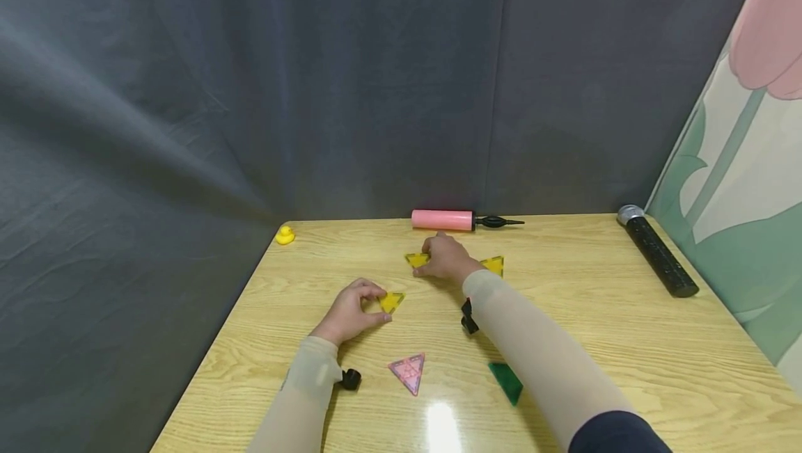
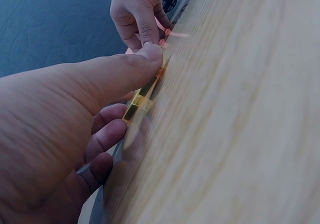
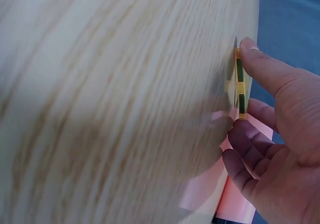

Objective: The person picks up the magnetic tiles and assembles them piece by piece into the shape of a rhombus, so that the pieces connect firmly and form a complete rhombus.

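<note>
1. While both your arms reach over the wooden desk (image 1: 633,355), a green tile (image 1: 506,383) lies flat on the near part of it, just beside your right sleeve (image 1: 545,348).
2. To the left of that, a pink triangle (image 1: 409,373) lies flat and apart from your hands.
3. A little farther off, your left hand (image 1: 347,310) pinches the nearest yellow tile (image 1: 391,302) between thumb and fingertips; your left wrist view shows its edge close to the wood.
4. Beyond it and to the right, your right hand (image 1: 446,258) holds a second yellow tile (image 1: 416,259) the same way, thumb at one end and fingers at the other, low over the desk. The two held tiles are apart.
5. Partly hidden behind your right wrist is a third yellow tile (image 1: 495,265), to the right of that hand.
6. Toward the right side lies a black microphone (image 1: 658,255) with a silver head, tilted away from you.
7. Near the far edge, a yellow duck (image 1: 285,235) sits at the left corner, and a pink pump (image 1: 443,220) lies beyond your right hand, its black nozzle pointing right.
8. Behind everything hangs a dark curtain (image 1: 376,91); a flower-patterned wall (image 1: 720,181) stands to its right.
</note>
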The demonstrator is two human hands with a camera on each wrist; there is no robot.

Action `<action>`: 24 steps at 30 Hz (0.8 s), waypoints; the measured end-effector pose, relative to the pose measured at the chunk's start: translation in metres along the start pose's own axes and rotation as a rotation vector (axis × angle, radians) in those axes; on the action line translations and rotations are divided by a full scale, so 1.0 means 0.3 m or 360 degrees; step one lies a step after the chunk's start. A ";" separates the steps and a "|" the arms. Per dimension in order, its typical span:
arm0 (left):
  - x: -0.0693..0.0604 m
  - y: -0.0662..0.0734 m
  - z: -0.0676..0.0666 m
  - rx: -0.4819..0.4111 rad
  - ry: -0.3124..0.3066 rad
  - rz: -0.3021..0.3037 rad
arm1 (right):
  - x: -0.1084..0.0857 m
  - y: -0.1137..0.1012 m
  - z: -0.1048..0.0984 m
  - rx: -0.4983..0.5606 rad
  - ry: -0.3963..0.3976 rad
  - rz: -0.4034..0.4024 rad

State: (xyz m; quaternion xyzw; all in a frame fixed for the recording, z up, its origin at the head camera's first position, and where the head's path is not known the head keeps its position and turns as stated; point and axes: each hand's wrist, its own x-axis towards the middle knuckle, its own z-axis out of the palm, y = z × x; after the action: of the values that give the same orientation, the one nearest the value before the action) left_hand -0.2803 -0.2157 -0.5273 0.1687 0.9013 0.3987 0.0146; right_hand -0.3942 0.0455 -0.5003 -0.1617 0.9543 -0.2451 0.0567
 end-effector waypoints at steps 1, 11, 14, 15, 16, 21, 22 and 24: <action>0.001 0.000 0.000 -0.0007 0.0000 -0.0009 | -0.001 -0.001 -0.002 0.0015 -0.0003 0.0002; 0.002 -0.001 -0.001 -0.0010 0.0006 0.0017 | -0.008 -0.015 -0.024 0.0235 -0.0038 0.0017; 0.001 0.002 -0.002 -0.0005 0.0009 0.0026 | -0.005 -0.013 -0.028 0.0272 -0.0031 0.0001; 0.001 0.003 -0.002 -0.0001 0.0013 0.0033 | -0.005 -0.013 -0.030 0.0273 -0.0026 -0.0016; 0.001 0.005 -0.001 0.0001 0.0018 0.0034 | -0.005 -0.013 -0.032 0.0272 -0.0022 -0.0027; -0.002 0.010 0.001 0.0026 0.0038 0.0046 | -0.007 -0.008 -0.038 0.0311 -0.0039 -0.0050; -0.002 0.011 0.002 0.0031 0.0038 0.0041 | -0.008 -0.006 -0.038 0.0330 -0.0043 -0.0053; -0.002 0.011 0.004 0.0040 0.0039 0.0047 | -0.012 -0.001 -0.040 0.0371 -0.0045 -0.0079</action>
State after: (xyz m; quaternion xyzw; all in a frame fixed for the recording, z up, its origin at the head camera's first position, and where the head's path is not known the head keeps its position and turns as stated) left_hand -0.2786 -0.2130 -0.5259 0.1774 0.9038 0.3895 -0.0044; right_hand -0.3931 0.0517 -0.4895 -0.1809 0.9142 -0.3532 0.0825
